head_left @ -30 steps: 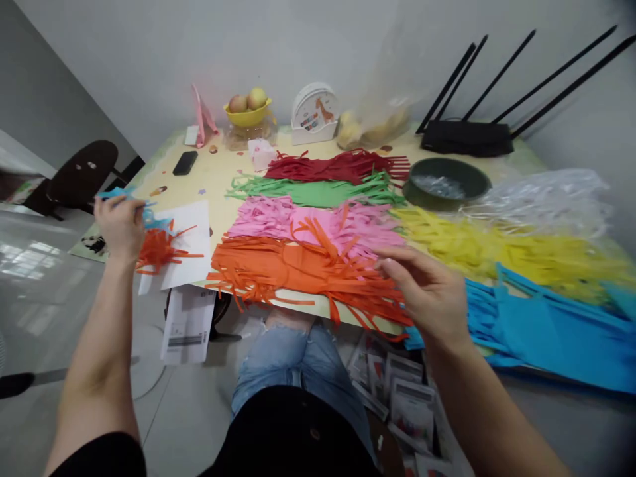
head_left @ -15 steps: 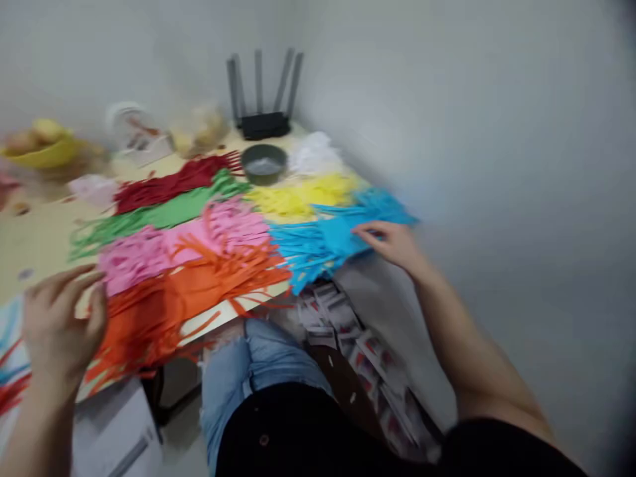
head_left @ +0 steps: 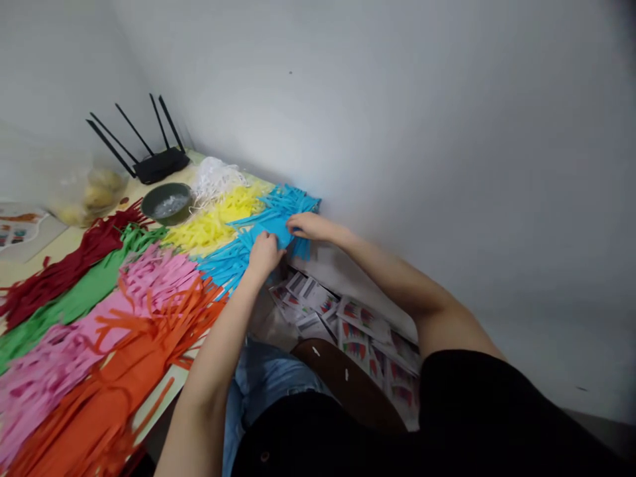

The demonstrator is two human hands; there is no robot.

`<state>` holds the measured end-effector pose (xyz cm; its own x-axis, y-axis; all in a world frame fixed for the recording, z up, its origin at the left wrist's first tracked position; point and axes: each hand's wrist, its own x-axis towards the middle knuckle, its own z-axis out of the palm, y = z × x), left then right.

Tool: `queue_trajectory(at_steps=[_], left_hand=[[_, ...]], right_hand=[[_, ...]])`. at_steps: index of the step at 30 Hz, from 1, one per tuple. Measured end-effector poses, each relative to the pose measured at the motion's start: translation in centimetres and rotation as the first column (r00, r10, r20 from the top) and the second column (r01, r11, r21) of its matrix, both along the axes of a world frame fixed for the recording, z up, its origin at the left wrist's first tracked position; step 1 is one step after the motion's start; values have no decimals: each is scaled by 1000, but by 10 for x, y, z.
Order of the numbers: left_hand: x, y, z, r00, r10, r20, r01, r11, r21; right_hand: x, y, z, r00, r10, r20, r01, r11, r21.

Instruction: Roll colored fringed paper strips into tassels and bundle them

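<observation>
Blue fringed paper (head_left: 275,226) lies at the table's right corner beside the wall. My left hand (head_left: 266,253) is closed at its front edge, fingers curled on the blue paper. My right hand (head_left: 309,226) pinches the same blue paper a little further right. Yellow fringed paper (head_left: 213,222) lies just behind and left of the blue. Orange (head_left: 119,377), pink (head_left: 94,328), green (head_left: 74,298) and dark red (head_left: 74,258) fringed papers stretch along the table to the left. A white shredded pile (head_left: 216,177) sits behind the yellow.
A dark bowl (head_left: 167,203) with clear bits stands near a black router (head_left: 161,165) with upright antennas. Left of it is a bag of yellowish items (head_left: 99,192). Printed packets (head_left: 358,331) lie below the table by a brown stool (head_left: 348,384). The wall rises at right.
The view has turned to the right. My left hand has moved from the orange paper's left end over to the blue paper, next to my right hand, whose fingers are now on the paper's edge.
</observation>
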<state>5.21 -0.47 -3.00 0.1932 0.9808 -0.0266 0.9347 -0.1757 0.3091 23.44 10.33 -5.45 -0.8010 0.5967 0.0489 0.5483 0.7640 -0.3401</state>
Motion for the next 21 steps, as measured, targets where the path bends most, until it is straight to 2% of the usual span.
queue_trajectory(at_steps=[4, 12, 14, 17, 21], left_hand=[[-7, 7, -5, 999, 31, -13, -32, 999, -24], [-2, 13, 5, 995, 96, -14, -96, 995, -29], [-2, 15, 6, 991, 133, 4, -133, 991, -16], [-8, 19, 6, 974, 216, 66, -217, 976, 8], [-28, 27, 10, 928, 311, 204, -332, 940, 77]], right_hand=[[3, 8, 3, 1000, 6, -16, -6, 1000, -24], [4, 12, 17, 998, -20, -60, 17, 998, -56], [4, 3, 23, 995, -49, -88, 45, 998, -44], [-5, -25, 28, 978, -113, -174, 117, 993, 11], [-35, -60, 18, 976, -118, -185, 123, 992, 19]])
